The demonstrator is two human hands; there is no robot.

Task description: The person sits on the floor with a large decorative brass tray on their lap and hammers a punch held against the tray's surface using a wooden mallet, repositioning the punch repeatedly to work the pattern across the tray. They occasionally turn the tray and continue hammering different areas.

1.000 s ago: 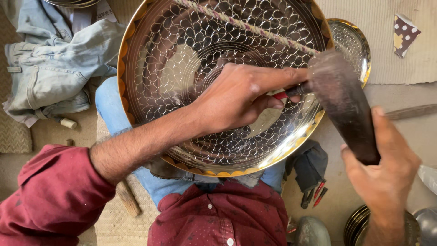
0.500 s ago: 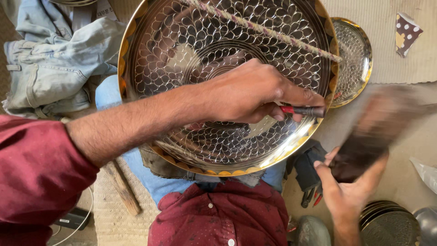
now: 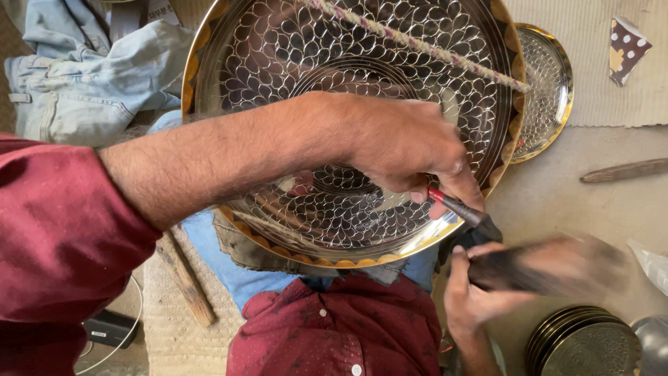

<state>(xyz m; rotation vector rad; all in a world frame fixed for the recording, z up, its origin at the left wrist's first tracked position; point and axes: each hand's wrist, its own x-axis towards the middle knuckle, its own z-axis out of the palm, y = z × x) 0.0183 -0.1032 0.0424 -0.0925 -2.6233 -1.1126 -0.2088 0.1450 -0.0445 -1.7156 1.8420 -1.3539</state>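
A large round metal tray point(image 3: 278, 56) with a fish-scale engraved pattern and a gold rim rests tilted on my lap. My left hand point(image 3: 403, 143) lies across its lower right part, gripping a thin red-handled punch point(image 3: 456, 205) whose dark tip points at the tray's rim. At the lower right, my right hand point(image 3: 470, 292) grips a dark mallet point(image 3: 550, 264), blurred with motion and lying roughly level just below the punch. A twisted rope point(image 3: 417, 43) runs across the top of the tray.
A smaller engraved tray point(image 3: 546, 83) sits behind the big one at right. Stacked dark plates point(image 3: 581, 341) stand at the lower right. A wooden stick point(image 3: 184, 278) lies at lower left, another wooden piece point(image 3: 626, 170) at right, and denim cloth point(image 3: 83, 76) at upper left.
The mallet has swung from upright beside the tray down and to the right. My left hand with the punch has slid toward the tray's lower right rim.
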